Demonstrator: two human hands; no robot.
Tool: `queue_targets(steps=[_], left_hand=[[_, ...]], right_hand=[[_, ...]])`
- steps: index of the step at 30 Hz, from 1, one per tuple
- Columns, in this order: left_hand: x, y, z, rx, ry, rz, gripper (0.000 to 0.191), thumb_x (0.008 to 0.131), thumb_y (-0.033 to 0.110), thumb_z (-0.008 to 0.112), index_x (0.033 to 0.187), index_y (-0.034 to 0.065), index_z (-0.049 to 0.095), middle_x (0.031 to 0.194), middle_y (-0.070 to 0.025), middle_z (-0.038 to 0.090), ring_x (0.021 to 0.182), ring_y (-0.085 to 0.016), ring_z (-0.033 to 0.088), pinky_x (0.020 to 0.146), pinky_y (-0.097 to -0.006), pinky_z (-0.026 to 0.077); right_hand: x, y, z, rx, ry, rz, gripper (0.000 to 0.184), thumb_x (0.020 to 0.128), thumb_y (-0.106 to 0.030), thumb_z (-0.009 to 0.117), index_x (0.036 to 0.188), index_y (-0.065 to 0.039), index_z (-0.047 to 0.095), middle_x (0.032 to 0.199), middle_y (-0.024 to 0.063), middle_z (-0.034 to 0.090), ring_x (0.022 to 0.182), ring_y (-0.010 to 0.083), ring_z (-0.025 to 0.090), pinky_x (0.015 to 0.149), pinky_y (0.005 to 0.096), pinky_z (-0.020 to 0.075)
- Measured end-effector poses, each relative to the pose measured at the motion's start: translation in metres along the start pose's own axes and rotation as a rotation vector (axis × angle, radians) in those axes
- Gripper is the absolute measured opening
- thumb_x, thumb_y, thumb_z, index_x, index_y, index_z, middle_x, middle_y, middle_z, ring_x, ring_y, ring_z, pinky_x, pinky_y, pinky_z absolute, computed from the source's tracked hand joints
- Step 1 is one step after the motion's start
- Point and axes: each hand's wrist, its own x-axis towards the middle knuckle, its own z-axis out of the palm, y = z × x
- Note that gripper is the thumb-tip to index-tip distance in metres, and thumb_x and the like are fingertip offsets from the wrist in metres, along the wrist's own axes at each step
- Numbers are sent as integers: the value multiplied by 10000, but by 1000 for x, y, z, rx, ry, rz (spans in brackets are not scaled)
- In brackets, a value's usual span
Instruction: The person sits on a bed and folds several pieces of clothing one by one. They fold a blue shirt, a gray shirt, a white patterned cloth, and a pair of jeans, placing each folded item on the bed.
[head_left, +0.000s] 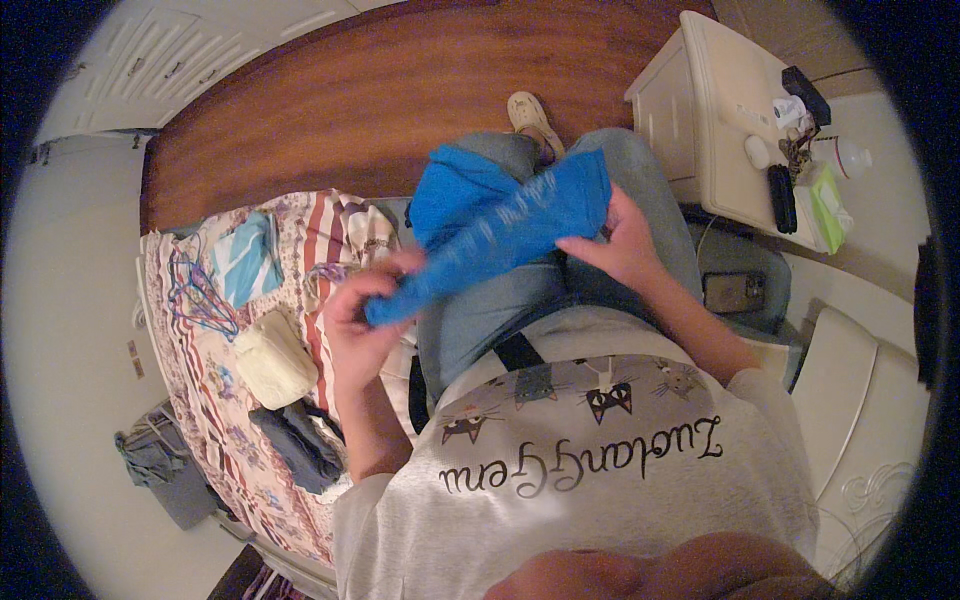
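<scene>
A blue cloth garment with light lettering is stretched at a slant above my lap. My left hand, slightly blurred, grips its lower left end, which is bunched. At the upper right end, my right hand pinches the edge, thumb on the near side and the other fingers partly hidden. Part of the cloth hangs over my knee in blue jeans. On the patterned bedspread to my left lie a folded blue and white cloth, several thin hangers, a folded cream cloth and a dark cloth.
To my right stands a cream nightstand with a green tissue pack, a white bottle, a dark case and small items. A phone lies beside my right thigh. A grey bin is beyond the bed.
</scene>
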Motion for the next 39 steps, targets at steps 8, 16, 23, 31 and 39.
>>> queue_targets(steps=[8,16,23,31,39], left_hand=[[-18,22,-8,-128,-434,-185,223,760,194,721,898,80,589,990,-155,675,968,-299,635,918,-425,384],[-29,34,-7,-280,-332,-132,238,752,138,730,906,66,562,983,-195,671,937,-309,650,858,-404,427],[45,72,10,11,151,9,340,700,-25,738,971,56,550,858,0,585,811,-112,558,750,-261,464],[60,88,36,-81,-38,173,332,679,-60,718,926,55,529,979,-84,639,886,-161,598,805,-291,482],[-16,4,68,-222,-649,-306,240,765,-68,638,946,47,530,1047,-119,649,1048,-199,594,872,-307,466]], right_hand=[[-32,-62,-20,-148,-399,420,580,617,-245,851,1101,-47,601,1032,86,665,942,202,628,871,348,485],[-20,-83,-31,24,-664,214,414,694,-185,806,1040,-64,614,988,34,649,883,126,599,799,313,488],[35,-125,-33,-44,-91,-86,377,726,-247,785,1027,-65,649,940,29,676,842,143,628,797,308,504],[28,-160,-98,-152,23,-431,354,717,-186,791,1016,-48,661,942,26,680,835,127,632,792,292,507],[-78,-99,-127,-473,-520,29,322,639,-95,763,948,-53,682,912,76,685,842,205,646,778,309,499]])
